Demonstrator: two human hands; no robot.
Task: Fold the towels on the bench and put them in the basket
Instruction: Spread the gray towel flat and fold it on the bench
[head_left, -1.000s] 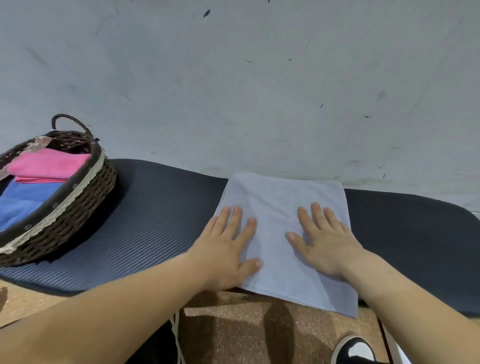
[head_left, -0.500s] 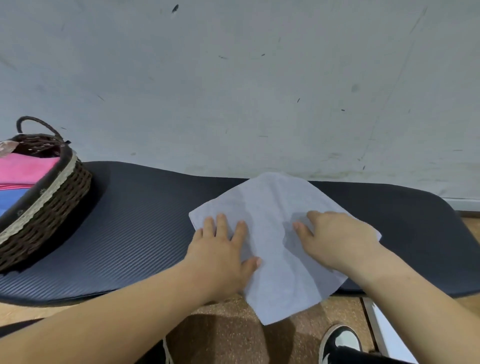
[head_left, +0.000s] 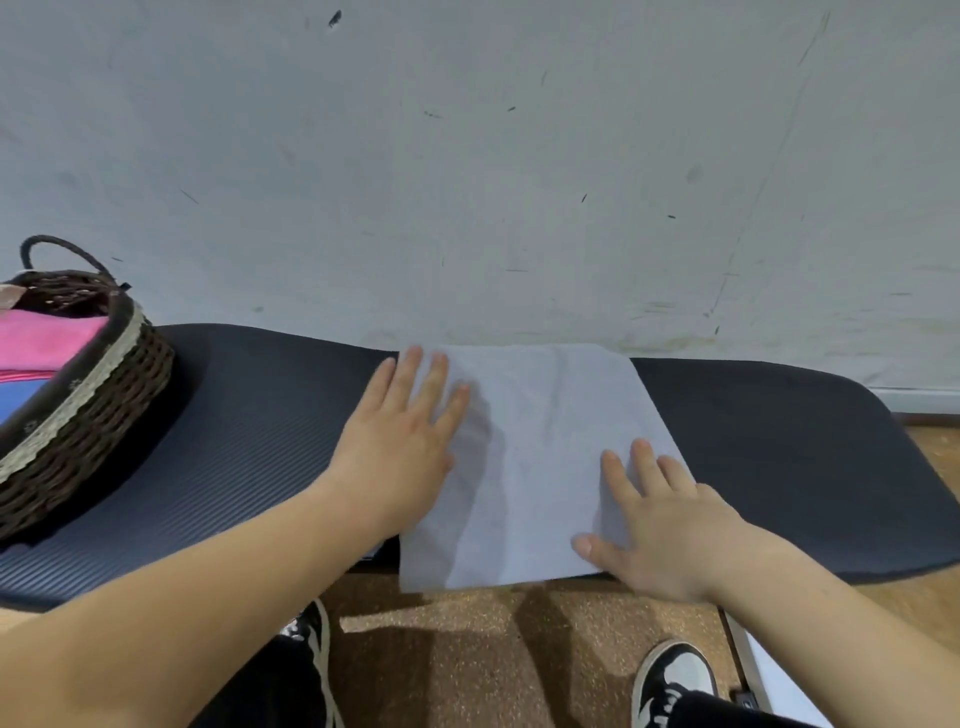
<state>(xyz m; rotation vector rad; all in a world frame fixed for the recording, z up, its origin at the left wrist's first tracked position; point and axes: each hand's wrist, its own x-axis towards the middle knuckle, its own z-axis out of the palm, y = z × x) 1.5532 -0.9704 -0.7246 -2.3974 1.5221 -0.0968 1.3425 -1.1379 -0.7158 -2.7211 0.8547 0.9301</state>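
A pale grey towel (head_left: 540, 457) lies flat on the dark bench (head_left: 249, 441), its near edge hanging just over the front. The left hand (head_left: 405, 447) presses its 9 o'clock edge, the right hand (head_left: 660, 530) its 4 o'clock corner. Each grip is apart, fingers straight (palms down). At 9 o'clock the wicker basket (head_left: 88, 415) holds a pink towel (head_left: 41, 338) and a blue towel (head_left: 21, 395).

towel (head_left: 540, 457) flat on the bench (head_left: 249, 441), front edge hanging over a bit, left hand (head_left: 405, 447) on its left side, right hand (head_left: 660, 535) on its near right corner, basket (head_left: 88, 415) off at the left end, folded towels (head_left: 47, 338) inside, wall (head_left: 467, 156) right behind
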